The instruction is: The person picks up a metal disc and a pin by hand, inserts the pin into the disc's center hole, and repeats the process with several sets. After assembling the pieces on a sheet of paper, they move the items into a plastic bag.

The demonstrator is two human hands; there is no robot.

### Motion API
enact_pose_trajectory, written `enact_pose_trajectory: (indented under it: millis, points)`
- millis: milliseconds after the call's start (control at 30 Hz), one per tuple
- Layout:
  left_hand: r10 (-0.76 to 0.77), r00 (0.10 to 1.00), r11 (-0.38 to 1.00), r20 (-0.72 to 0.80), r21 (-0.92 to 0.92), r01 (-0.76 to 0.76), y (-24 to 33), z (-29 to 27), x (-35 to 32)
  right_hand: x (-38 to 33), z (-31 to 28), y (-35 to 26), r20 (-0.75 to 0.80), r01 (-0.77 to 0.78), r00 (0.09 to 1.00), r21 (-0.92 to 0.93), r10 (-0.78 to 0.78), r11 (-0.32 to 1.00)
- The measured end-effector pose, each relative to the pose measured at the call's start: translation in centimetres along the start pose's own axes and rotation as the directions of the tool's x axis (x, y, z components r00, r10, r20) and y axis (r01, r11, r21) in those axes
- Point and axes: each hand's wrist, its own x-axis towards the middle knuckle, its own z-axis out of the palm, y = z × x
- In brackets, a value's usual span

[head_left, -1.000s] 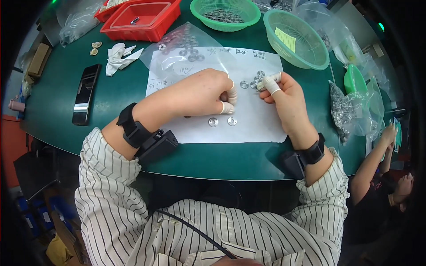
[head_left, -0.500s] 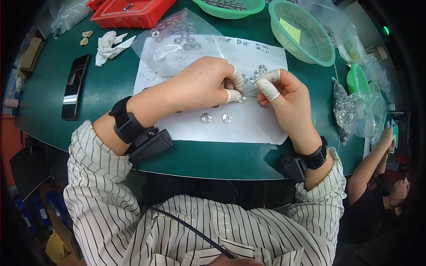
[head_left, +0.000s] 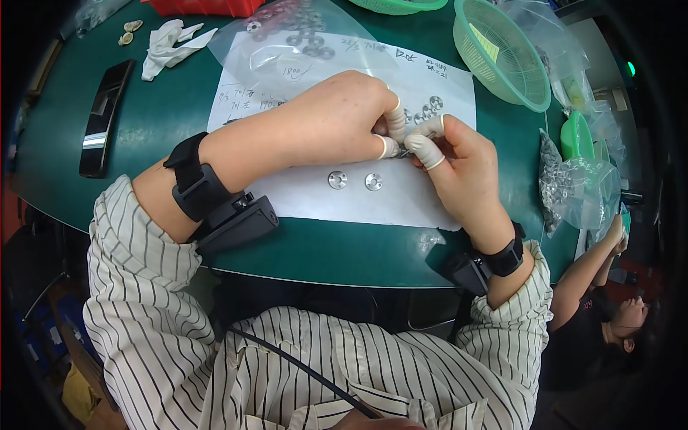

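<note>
Pinching a small metal piece (head_left: 403,153) over the white paper sheet (head_left: 322,202), your right hand (head_left: 464,159) holds its fingertips closed; whether your left hand (head_left: 351,118), narrowly curled alongside, also grips it cannot be told. Work on this piece appears unfinished. Two holed metal discs (head_left: 334,185) lie nearer you and a disc cluster (head_left: 428,111) beyond, their completion undetermined.

On the bench (head_left: 165,107) before us, a paper sheet (head_left: 315,197): two discs (head_left: 337,180) toward its front edge, a disc cluster (head_left: 428,111) right rear. Plastic bag (head_left: 240,43), discs within, overlaps its rear. Left of us, phone (head_left: 107,118), cloth (head_left: 168,46) behind. Right rear, basket (head_left: 502,80), slip (head_left: 487,44) inside.
</note>
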Motion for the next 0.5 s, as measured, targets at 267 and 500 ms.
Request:
enact_pose_trajectory:
  millis: [267, 500]
  points:
    - [-0.073, 0.997, 0.995, 0.035, -0.068, 0.076, 0.13, -0.28, 0.01, -0.05, 0.10, -0.38, 0.005, 0.215, 0.975, -0.242, -0.220, 0.946]
    - [-0.013, 1.000, 1.000, 0.003, -0.002, 0.013, -0.11, -0.12, 0.16, 0.05, 0.01, 0.27, -0.010, 0.175, 0.984, -0.171, -0.179, 0.970]
